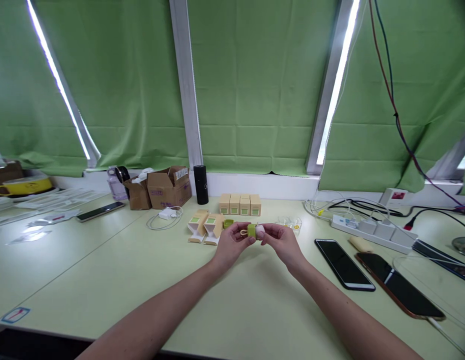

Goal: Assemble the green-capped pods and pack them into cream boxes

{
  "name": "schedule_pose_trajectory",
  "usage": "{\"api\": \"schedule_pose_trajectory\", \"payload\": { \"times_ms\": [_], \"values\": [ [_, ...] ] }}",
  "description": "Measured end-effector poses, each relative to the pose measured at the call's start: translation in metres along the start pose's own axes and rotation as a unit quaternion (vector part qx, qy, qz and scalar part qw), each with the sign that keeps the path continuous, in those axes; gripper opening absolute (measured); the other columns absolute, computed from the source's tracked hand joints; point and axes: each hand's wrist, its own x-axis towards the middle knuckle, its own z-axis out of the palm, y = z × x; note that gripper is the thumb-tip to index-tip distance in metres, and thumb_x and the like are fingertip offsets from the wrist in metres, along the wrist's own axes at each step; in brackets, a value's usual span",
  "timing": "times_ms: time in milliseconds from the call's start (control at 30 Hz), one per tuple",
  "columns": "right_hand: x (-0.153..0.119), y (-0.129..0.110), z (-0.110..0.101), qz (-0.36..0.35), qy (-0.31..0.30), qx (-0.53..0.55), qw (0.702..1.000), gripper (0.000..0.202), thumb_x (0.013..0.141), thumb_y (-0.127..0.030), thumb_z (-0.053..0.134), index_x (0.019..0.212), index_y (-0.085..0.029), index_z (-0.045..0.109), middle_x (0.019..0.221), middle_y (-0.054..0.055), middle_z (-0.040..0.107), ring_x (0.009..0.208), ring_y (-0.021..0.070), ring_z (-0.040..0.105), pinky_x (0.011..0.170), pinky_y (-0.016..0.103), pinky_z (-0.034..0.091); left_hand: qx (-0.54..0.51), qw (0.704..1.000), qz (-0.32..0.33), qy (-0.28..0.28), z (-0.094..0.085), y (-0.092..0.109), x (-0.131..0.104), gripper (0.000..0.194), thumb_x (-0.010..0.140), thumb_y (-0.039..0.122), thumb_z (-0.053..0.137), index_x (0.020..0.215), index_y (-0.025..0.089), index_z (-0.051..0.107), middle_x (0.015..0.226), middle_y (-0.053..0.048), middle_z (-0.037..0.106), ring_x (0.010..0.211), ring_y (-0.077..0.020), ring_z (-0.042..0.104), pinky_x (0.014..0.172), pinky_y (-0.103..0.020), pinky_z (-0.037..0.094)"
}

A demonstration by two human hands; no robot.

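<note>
Just above the table point(142, 295), my left hand point(232, 241) pinches a small green case point(251, 230) that has a pale loop on its left side. My right hand point(283, 243) grips a small white piece point(259, 230) at the case's right end; the two parts touch or nearly touch. Another green piece point(228, 223) lies just behind my left fingers. Left of my hands are two opened small boxes point(197, 225). Behind them several closed tan boxes point(240, 204) stand in a row. Clear plastic pieces with yellow bits point(292, 223) sit behind my right hand.
At right lie two phones point(344, 263) point(397, 283), a white power strip point(373, 233) and tangled cables. Open cardboard boxes point(168, 188), a black cylinder point(201, 185) and a white charger point(167, 214) are at back left. Another phone point(100, 211) lies farther left.
</note>
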Motion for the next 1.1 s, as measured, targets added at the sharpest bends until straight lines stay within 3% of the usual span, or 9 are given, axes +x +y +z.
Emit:
{"api": "schedule_pose_trajectory", "payload": {
  "times_ms": [533,700,767,900,1033,1100],
  "values": [
    [-0.002,0.005,0.005,-0.002,-0.004,0.002,1.000,0.054,0.067,-0.067,0.085,0.086,-0.016,0.077,0.079,0.007,0.075,0.070,0.0209,0.066,0.072,0.038,0.055,0.010,1.000,0.013,0.018,0.006,0.000,-0.003,0.049,0.062,0.036,0.096,0.097,0.015,0.069,0.094,-0.008,0.075,0.090,-0.0230,0.074,0.083,-0.038,0.061],
    [-0.005,0.005,0.008,0.007,0.004,0.030,1.000,0.063,0.068,-0.062,0.087,0.112,-0.019,0.076,0.073,0.002,0.071,0.067,0.0189,0.066,0.074,0.038,0.056,0.024,0.999,0.015,0.019,0.008,0.001,-0.006,0.044,0.066,0.038,0.094,0.093,0.015,0.068,0.093,-0.007,0.074,0.087,-0.0224,0.073,0.080,-0.036,0.060],
    [-0.006,0.004,0.009,0.009,0.000,0.035,0.999,0.064,0.068,-0.062,0.087,0.114,-0.019,0.075,0.072,0.001,0.072,0.067,0.0187,0.066,0.075,0.038,0.057,0.032,0.999,0.020,0.010,0.008,0.003,-0.008,0.042,0.069,0.041,0.092,0.093,0.015,0.069,0.093,-0.008,0.074,0.085,-0.0226,0.073,0.079,-0.036,0.060],
    [-0.005,0.005,0.009,0.018,-0.002,0.041,0.999,0.058,0.066,-0.062,0.088,0.103,-0.019,0.077,0.075,0.004,0.074,0.069,0.0199,0.068,0.076,0.040,0.058,0.061,0.997,0.036,0.011,0.009,0.004,-0.011,0.044,0.076,0.045,0.087,0.105,0.016,0.072,0.103,-0.011,0.074,0.088,-0.0241,0.073,0.082,-0.039,0.060],
    [-0.005,0.006,0.009,0.021,0.009,0.061,0.998,0.058,0.067,-0.064,0.087,0.101,-0.018,0.076,0.085,0.007,0.077,0.075,0.0222,0.071,0.078,0.041,0.060,0.095,0.992,0.084,0.029,0.013,0.000,-0.016,0.055,0.081,0.037,0.084,0.131,0.023,0.064,0.137,-0.012,0.063,0.111,-0.0266,0.068,0.094,-0.041,0.059],
    [-0.006,0.006,0.010,0.020,0.019,0.062,0.998,0.058,0.067,-0.065,0.087,0.098,-0.018,0.075,0.087,0.008,0.078,0.077,0.0232,0.072,0.077,0.041,0.061,0.122,0.986,0.115,0.024,0.015,-0.001,-0.019,0.056,0.085,0.033,0.081,0.136,0.026,0.060,0.140,-0.011,0.060,0.117,-0.0265,0.065,0.099,-0.042,0.058]
  ]
}}
